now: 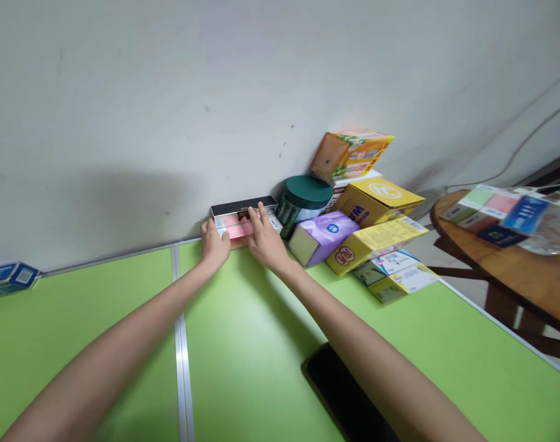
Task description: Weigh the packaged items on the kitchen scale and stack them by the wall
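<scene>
Against the wall, a long black box (245,205) lies at the back of a small pile with a pink box (239,229) in front of it. My left hand (214,247) is closed round the left end of the pink box, thumb on its front. Farther right, my right hand (265,238) grips the pink box, its fingers reaching over towards the black box. Part of a white box (276,223) shows just past my right fingers. Next to the pile stands a dark green tub (307,193) with a lid. My hands hide the lower part of the pile.
Right of the tub are a purple tissue pack (326,236), yellow boxes (376,199), an orange pack (351,153) and smaller cartons (397,273). A black phone (344,393) lies under my right forearm. A blue box (10,279) sits far left. A wooden table (532,276) holds more boxes.
</scene>
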Motion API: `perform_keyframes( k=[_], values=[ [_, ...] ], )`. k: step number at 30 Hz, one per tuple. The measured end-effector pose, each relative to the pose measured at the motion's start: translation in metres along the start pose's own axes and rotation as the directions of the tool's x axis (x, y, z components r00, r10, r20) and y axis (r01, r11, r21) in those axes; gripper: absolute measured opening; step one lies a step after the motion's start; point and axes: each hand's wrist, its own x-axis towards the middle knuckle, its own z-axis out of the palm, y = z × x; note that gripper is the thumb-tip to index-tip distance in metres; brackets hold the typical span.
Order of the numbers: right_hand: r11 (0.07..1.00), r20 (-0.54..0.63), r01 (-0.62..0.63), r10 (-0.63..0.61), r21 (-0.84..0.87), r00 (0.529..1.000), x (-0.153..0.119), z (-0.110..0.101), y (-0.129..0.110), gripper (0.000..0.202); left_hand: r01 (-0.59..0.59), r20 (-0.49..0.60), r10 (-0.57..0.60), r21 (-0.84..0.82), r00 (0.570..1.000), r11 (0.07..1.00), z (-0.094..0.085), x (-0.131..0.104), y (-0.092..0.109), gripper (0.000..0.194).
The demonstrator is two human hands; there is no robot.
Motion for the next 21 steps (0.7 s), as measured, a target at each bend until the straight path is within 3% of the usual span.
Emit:
perform_keyframes(
  k=[4, 7, 11, 13, 14, 16, 18, 20, 21],
  values=[
    [1.000, 0.016, 0.004, -0.004, -0.017, 1.000, 0.001, -0.001, 0.002, 0.069, -0.001, 0.064, 0.002, -0.023, 0.998, 1.000, -0.006, -0.004, 0.002, 0.057],
    [1.000, 0.060, 0.022, -0.021, -0.013, 0.998, -0.002, -0.008, -0.002, 0.070, -0.016, 0.137, 0.020, -0.032, 0.990, 0.999, -0.024, -0.015, 0.001, 0.059],
    [0.995, 0.071, 0.102, -0.102, 0.003, 0.992, -0.025, -0.020, -0.036, 0.062, -0.047, 0.257, 0.060, -0.058, 0.965, 0.997, -0.070, -0.052, -0.013, 0.050],
    [0.983, 0.201, 0.147, -0.167, 0.112, 0.965, -0.047, -0.022, -0.070, 0.052, -0.053, 0.310, 0.070, -0.063, 0.948, 0.997, -0.099, -0.079, -0.027, 0.049],
    [0.965, 0.307, 0.160, -0.219, 0.206, 0.926, -0.060, -0.021, -0.090, 0.047, -0.059, 0.338, 0.076, -0.059, 0.938, 0.996, -0.115, -0.095, -0.035, 0.051],
    [0.897, 0.500, 0.156, -0.367, 0.415, 0.784, -0.086, -0.016, -0.131, 0.040, -0.092, 0.417, 0.102, -0.043, 0.903, 0.995, -0.148, -0.126, -0.050, 0.054],
    [0.827, 0.592, 0.118, -0.485, 0.550, 0.643, -0.107, -0.006, -0.170, 0.037, -0.144, 0.515, 0.136, -0.025, 0.846, 0.989, -0.182, -0.154, -0.063, 0.046],
    [0.802, 0.633, 0.087, -0.529, 0.591, 0.565, -0.120, 0.012, -0.205, 0.034, -0.174, 0.558, 0.145, -0.002, 0.817, 0.985, -0.216, -0.176, -0.077, 0.035],
    [0.798, 0.648, 0.079, -0.538, 0.597, 0.539, -0.123, 0.023, -0.221, 0.033, -0.173, 0.552, 0.141, 0.006, 0.822, 0.985, -0.232, -0.184, -0.086, 0.033]
  ],
)
